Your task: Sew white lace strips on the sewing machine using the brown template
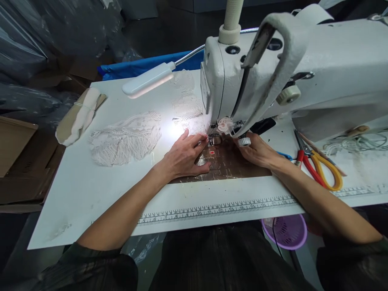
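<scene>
A white sewing machine (214, 81) stands at the right, its presser foot (214, 140) low over a brown, shiny plate (224, 169). My left hand (186, 157) lies just left of the foot, fingers spread, with its fingertips at the edge of pale lace fabric (192, 124). Right of the foot is my right hand (256, 150), its fingers partly hidden behind the machine's thread guard and a white knob; what they touch cannot be made out. A pale fabric rosette (224, 125) sits on the needle area.
Gathered lace pieces (127, 139) lie on the white table (106, 206) at left, near a wrapped lace roll (81, 115). A lamp (148, 81) hangs above. Scissors (327, 169) lie right of my right forearm. A purple basket (286, 232) is below the edge.
</scene>
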Motion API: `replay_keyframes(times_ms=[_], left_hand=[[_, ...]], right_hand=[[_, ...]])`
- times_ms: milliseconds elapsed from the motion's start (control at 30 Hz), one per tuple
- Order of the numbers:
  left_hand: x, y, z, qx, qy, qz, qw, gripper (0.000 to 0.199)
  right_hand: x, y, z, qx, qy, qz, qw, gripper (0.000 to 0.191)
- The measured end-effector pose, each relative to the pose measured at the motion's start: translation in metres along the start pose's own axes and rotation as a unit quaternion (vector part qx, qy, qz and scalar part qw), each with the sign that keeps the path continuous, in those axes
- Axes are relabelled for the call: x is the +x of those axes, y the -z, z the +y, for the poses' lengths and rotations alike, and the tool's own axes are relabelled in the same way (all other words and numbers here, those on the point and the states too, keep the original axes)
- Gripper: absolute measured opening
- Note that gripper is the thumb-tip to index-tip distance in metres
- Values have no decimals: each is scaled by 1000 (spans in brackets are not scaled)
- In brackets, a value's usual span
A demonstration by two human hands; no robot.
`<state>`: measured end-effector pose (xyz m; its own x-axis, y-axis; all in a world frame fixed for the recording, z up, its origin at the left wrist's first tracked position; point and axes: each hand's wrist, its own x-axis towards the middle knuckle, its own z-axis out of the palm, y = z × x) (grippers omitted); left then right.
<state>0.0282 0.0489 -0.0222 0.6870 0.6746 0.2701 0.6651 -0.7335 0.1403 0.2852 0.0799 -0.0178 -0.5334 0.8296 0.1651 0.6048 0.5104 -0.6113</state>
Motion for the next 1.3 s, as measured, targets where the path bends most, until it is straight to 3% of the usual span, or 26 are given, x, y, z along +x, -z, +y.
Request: replay_keyframes(times_ms=[167, 400, 600, 733, 833, 933, 1100, 1167, 1300], left_hand=[[0, 3, -3, -21, 16, -8, 1000, 52], [1, 5, -5, 22, 40, -47, 998, 66], [-5, 1, 10, 78, 112, -36, 990, 79], [-12, 1, 21, 149, 174, -13, 973, 72], [-18, 12, 22, 182, 195, -24, 963, 70], [-30, 29, 8, 191, 250, -23, 949, 65], [-64, 54, -41, 175, 365, 44, 913, 41], [-78, 58, -56, 156, 374, 71, 911, 25], [-98, 63, -59, 142, 364, 91, 916, 26]], right_hand=[[-9, 0, -9, 71, 8, -13, 997, 42], [-16, -16, -5, -11, 6, 54, 998, 27], [-21, -25, 2, -78, 13, 43, 996, 35], [-25, -28, 6, -87, 24, 23, 996, 39], [-26, -28, 6, -79, 23, 29, 996, 39], [-27, -28, 5, -82, 18, 21, 996, 37], [-27, -29, 5, -69, 6, 20, 997, 36], [-25, -28, 5, -64, 2, 15, 998, 37], [-20, -20, 2, -38, -4, -5, 999, 37]])
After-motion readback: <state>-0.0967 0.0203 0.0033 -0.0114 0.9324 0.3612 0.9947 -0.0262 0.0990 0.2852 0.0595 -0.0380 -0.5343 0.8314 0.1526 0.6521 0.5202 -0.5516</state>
